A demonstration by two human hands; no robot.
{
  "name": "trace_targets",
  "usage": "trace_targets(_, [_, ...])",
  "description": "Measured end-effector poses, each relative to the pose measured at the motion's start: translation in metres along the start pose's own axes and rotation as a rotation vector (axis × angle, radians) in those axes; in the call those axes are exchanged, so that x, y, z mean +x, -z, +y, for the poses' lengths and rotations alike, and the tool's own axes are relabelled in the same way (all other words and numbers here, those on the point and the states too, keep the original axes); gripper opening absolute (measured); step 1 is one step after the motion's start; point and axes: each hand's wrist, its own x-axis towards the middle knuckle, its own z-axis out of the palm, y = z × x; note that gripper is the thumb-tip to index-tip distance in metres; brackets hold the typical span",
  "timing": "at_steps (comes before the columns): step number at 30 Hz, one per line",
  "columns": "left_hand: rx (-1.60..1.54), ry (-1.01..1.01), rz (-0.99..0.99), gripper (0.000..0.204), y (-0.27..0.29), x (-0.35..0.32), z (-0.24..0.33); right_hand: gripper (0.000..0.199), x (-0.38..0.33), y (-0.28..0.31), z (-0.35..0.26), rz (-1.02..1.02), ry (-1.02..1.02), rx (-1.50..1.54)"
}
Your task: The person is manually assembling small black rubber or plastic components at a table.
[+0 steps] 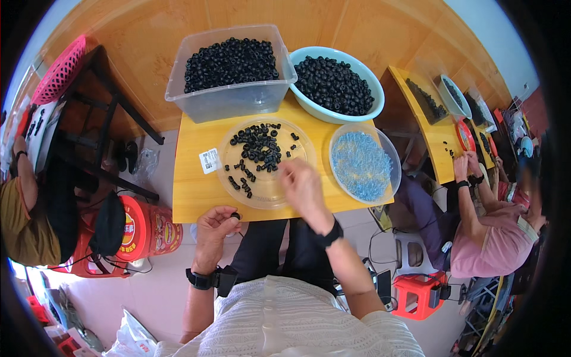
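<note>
My left hand [215,228] is at the near edge of the small yellow table [190,190], pinching one small black ring [235,216] between thumb and fingers. My right hand [302,183] reaches over the right side of a clear round plate [262,196] that holds several loose black rings [260,146]. Its fingers are bent and blurred, so whether they grip anything is unclear. To the right stands a clear bowl of small blue pieces [361,165].
A clear tub [229,98] and a pale blue bowl [324,110], both full of black rings, stand at the table's far side. A white tag [209,160] lies left of the plate. A red bucket [148,229] stands lower left. Another person [493,238] works at a table to the right.
</note>
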Motion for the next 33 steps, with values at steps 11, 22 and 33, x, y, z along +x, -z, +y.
trace_targets(11, [-0.036, -0.01, -0.033, 0.018, 0.002, -0.007, -0.007, 0.008, 0.052, -0.006, 0.055, -0.023, -0.073, -0.469])
trace_targets(22, [-0.038, 0.021, -0.029, 0.017, 0.009, -0.005, -0.01, 0.007, 0.053, -0.008, 0.06, -0.029, -0.094, -0.495])
trace_targets(33, [-0.026, 0.034, -0.053, 0.017, 0.011, -0.004, -0.015, 0.011, 0.058, -0.009, 0.053, -0.091, -0.036, -0.461])
